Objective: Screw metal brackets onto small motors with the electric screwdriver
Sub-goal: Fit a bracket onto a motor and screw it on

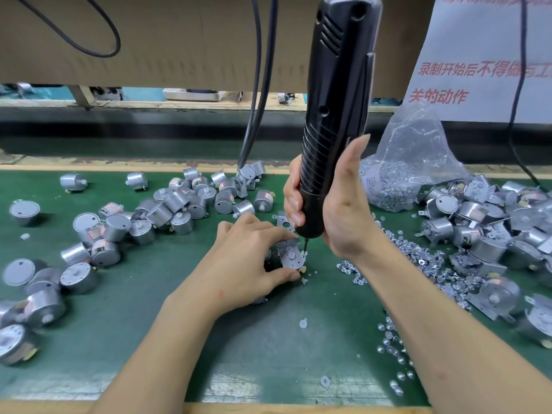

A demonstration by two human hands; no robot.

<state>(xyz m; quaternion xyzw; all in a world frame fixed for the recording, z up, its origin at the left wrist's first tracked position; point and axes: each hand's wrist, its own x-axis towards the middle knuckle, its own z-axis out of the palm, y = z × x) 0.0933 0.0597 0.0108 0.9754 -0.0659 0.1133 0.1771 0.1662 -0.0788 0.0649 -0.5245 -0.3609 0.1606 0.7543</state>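
My left hand (248,258) grips a small silver motor with a metal bracket (291,255) on top, holding it down on the green mat (179,309). My right hand (334,210) is wrapped round the black electric screwdriver (334,100), which stands almost upright. Its bit tip touches the bracket's right edge at a screw. A loose bracket (283,221) lies just behind the held motor.
Bare motors (179,204) are heaped at the left and back. Motors with brackets (490,234) pile up on the right. A clear bag of screws (400,180) stands behind loose screws (424,264) scattered on the mat. Black cables (260,85) hang at the back.
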